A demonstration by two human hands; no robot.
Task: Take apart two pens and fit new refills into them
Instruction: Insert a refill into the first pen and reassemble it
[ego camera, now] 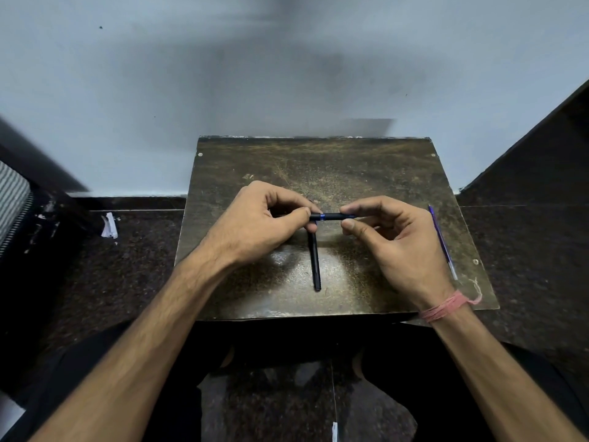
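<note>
A pale blue-grey painted wall (159, 90) fills the upper half of the view, and a dark speckled stone floor (526, 250) runs along its foot. Against the wall stands a small worn wooden bench with a dull brown, scratched top (366, 161) (a screw head shows near each far corner).

The person sits at the bench's near edge, both bare forearms reaching over it. The left hand (255, 224) is curled, thumb and forefinger pinching the left end of a slim black pen with a blue ring around its barrel (330, 216). The right hand (392, 237) is likewise curled, its thumb and forefinger pinching the pen's right end. The pen is held level, crosswise, just above the middle of the bench top, the blue ring sitting in the gap between the two hands. A bundle of pink thread (446, 306) is wound around the right wrist, a loose end trailing toward the bench's near right corner.

A second black pen barrel (315, 263) lies flat on the bench under the hands, pointing from the centre toward the near edge. Along the right edge of the bench lies a thin purple refill with a pale tip (443, 242), well apart from the pens and just beside the right hand.

On the floor left of the bench lies a small white scrap of paper (110, 226).
</note>
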